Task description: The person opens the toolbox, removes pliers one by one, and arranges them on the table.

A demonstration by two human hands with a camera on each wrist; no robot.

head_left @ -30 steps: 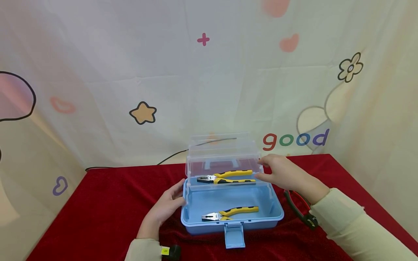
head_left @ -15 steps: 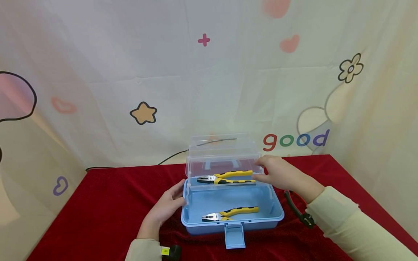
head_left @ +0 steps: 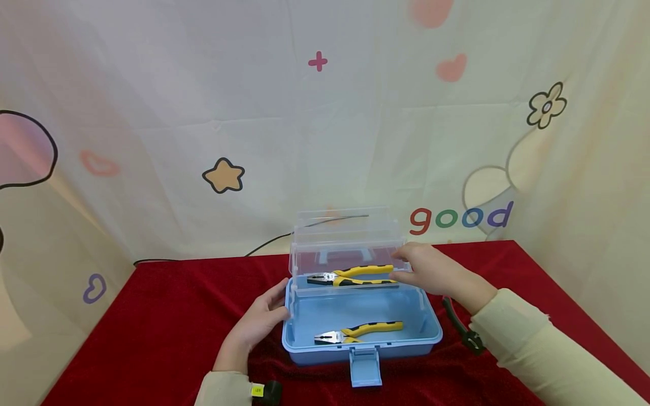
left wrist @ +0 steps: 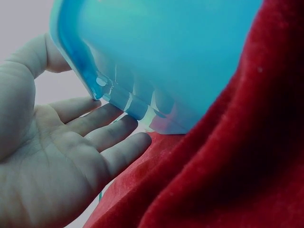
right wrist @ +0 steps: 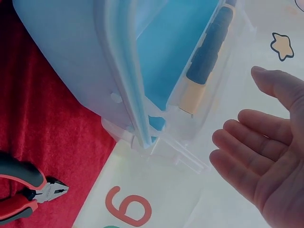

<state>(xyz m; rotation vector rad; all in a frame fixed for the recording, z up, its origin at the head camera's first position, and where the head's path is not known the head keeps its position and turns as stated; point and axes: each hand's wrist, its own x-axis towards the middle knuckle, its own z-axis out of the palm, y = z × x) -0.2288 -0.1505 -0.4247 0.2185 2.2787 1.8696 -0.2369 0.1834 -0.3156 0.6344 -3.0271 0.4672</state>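
A blue toolbox (head_left: 325, 357) stands with its lid raised and its front latch hanging down. Yellow-and-black pliers (head_left: 368, 270) lie in the clear raised tray (head_left: 315, 292). More yellow-handled pliers (head_left: 376, 326) lie on the box floor, partly hidden by the front rim. My left hand (head_left: 261, 318) rests at the box's left end, thumb by the rim; the left wrist view shows its fingers (left wrist: 122, 153) extended along the outer wall. My right hand (head_left: 431, 270) hovers by the tray's right end, thumb and fingers apart beside the pliers' handle ends, nothing held.
Red-and-black pliers (right wrist: 50, 191) lie on the red cloth (head_left: 167, 332) right of the box, partly under the right forearm in the head view. Behind the table hangs a pale printed curtain (head_left: 254, 113). A thin dark cable (head_left: 266, 243) runs behind the lid.
My right hand has shifted slightly left, its fingertips now overlapping the handle ends of the pliers in the tray. Left hand, toolbox and tools stay put.
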